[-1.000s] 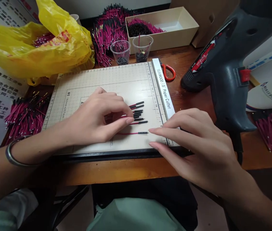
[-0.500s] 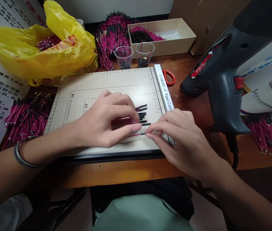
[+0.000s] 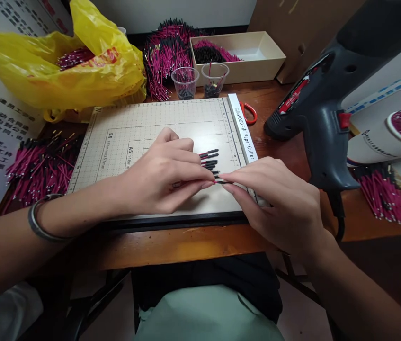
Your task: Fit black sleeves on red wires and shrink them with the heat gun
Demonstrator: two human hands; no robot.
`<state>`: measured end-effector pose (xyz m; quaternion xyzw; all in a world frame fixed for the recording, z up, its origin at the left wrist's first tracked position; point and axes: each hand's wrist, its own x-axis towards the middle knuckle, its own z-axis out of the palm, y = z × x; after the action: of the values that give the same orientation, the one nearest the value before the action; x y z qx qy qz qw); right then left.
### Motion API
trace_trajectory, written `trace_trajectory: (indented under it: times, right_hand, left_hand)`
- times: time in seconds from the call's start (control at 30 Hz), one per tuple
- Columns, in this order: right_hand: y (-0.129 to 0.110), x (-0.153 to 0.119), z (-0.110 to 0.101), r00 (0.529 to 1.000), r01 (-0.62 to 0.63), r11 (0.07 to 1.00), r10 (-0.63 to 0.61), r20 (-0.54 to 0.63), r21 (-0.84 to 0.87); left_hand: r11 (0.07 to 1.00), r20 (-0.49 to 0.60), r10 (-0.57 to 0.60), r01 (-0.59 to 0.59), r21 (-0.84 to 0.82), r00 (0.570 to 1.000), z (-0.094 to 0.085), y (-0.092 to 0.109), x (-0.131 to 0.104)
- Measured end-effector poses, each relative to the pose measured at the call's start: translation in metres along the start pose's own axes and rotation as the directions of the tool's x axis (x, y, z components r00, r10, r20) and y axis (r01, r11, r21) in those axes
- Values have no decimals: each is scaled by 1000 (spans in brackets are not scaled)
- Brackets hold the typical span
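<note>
The wire [image 3: 224, 182], pink with a black end, was over the near right part of the cutting board [image 3: 164, 118], between my two hands. My left hand [image 3: 166, 177] had thumb and forefinger pinched together on the pink part. My right hand [image 3: 281, 196] had thumb and forefinger narrowed about the black end; couldn't tell how tight. Just beyond, a row of wires [image 3: 211, 162] lay on the board, black ends to the right, other ends hidden by my left hand.

White rail [image 3: 241, 125] ran up the board's right side, red handle [image 3: 252, 113] just beside it. Behind the board: two clear cups, left one [image 3: 185, 83] and right one [image 3: 214, 80], dark bits in both. Cream box [image 3: 253, 71] behind those, part filled with wires; big wire heap [image 3: 168, 52] left of it. Yellow bag [image 3: 111, 78] far left, wires inside. Loose pile [image 3: 42, 166] left of the board. On the right: dark gun-shaped tool [image 3: 323, 123], white paper cup [image 3: 378, 144] full of pink wires, wire bundle [image 3: 385, 194] just below. Brown table [image 3: 186, 241] under everything.
</note>
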<state>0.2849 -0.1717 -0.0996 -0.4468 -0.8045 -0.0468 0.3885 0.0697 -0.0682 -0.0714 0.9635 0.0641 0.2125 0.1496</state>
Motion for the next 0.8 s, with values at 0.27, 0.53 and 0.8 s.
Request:
trace_trajectory:
  times: [0.27,0.53,0.8]
  right_hand:
    - [-8,-9,-7,996,-81,997,81,32,5]
    - [-21,-14,-10,990,-131,991,131,42,1]
    - [-3,-7,-4,986,164,984,-161,49,-64]
  left_hand:
    - [1000,71,0,2,-23,997,-2,2,1]
    - [999,74,30,-28,-31,997,-8,6,2]
    - [1000,103,-4,7,-29,995,3,-5,0]
